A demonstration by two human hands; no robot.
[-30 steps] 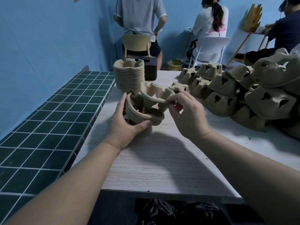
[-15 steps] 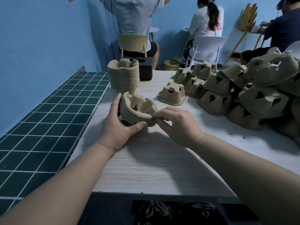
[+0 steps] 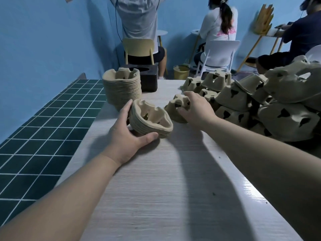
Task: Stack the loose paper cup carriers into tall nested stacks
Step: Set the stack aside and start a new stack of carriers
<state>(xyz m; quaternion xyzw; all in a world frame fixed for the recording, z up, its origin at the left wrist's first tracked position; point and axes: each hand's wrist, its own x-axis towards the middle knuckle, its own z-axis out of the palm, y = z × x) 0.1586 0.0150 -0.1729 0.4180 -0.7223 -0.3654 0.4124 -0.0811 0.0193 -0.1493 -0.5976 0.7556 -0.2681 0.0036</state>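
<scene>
Loose carrier (image 3: 177, 108) upside down on table (image 3: 156, 188), just right of short nested stack (image 3: 149, 120), at near edge of unsorted pile (image 3: 260, 105). Right hand (image 3: 194, 106) on it, fingers curled over far side, thumb at near edge; grasping. Left hand (image 3: 129, 136) cradles short nested stack, tilted, open mouth facing right toward carrier. Right hand clearly nearer. Carrier probably needs flipping, long axis matched to stack mouth, before nesting. Tall finished stack (image 3: 122, 89) just behind short nested stack.
</scene>
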